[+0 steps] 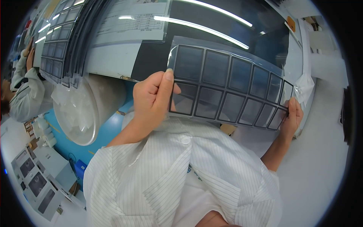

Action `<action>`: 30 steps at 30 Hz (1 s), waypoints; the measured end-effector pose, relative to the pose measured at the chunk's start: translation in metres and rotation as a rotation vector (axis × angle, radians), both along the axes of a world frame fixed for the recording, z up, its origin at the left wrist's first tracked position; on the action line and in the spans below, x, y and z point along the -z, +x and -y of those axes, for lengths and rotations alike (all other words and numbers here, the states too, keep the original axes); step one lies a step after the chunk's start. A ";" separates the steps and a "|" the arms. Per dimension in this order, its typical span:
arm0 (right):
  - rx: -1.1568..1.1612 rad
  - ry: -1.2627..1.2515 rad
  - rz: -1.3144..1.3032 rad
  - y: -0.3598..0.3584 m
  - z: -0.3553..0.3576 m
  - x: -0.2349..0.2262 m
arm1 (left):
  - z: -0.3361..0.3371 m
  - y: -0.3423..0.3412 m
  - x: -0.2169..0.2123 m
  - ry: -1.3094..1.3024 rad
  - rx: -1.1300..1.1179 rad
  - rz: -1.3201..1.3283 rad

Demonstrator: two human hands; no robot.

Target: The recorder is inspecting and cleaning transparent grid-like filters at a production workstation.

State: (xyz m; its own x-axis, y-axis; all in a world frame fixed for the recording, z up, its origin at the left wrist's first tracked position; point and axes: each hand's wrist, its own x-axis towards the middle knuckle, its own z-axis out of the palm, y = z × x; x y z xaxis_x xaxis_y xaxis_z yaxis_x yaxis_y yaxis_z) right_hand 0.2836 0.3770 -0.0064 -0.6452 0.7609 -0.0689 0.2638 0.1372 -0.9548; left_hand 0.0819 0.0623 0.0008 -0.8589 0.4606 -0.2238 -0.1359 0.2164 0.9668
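Between my hands I hold up a clear plastic tray (pixel 228 86) with two rows of dark-framed rectangular compartments. My left hand (pixel 153 94) pinches its left end, thumb on the near face and fingertips showing through the plastic behind. At the right end, my right hand (pixel 293 115) grips the lower corner with its fingers closed. The tray is tilted over the near edge of a dark, glossy work surface (pixel 211 28). I cannot make out anything lying in its compartments.
At the left of the bench stands a stack of similar trays (pixel 60 41). A printed sheet (pixel 130 22) lies under a clear cover. Below the bench edge is a white bin (pixel 77 113) holding clear plastic scraps. Another person (pixel 28 90) works at the far left. A crumpled clear bag (pixel 304 87) sits at right.
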 end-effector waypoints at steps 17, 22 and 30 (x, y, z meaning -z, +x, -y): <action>-0.050 0.004 0.016 -0.014 0.018 -0.010 | 0.006 -0.005 0.002 -0.048 -0.076 -0.006; -0.058 -0.023 0.008 -0.018 0.025 -0.011 | 0.009 -0.009 0.001 -0.053 -0.079 -0.012; -0.065 -0.055 0.016 -0.024 0.036 -0.016 | 0.015 -0.015 0.003 -0.068 -0.078 -0.029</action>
State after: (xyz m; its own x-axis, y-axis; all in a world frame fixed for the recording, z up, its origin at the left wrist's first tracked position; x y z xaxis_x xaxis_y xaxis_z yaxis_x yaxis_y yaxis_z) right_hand 0.2596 0.3414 0.0094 -0.6918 0.7121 -0.1199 0.2712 0.1023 -0.9571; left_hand 0.0669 0.0474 -0.0023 -0.8981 0.3766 -0.2270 -0.1271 0.2718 0.9539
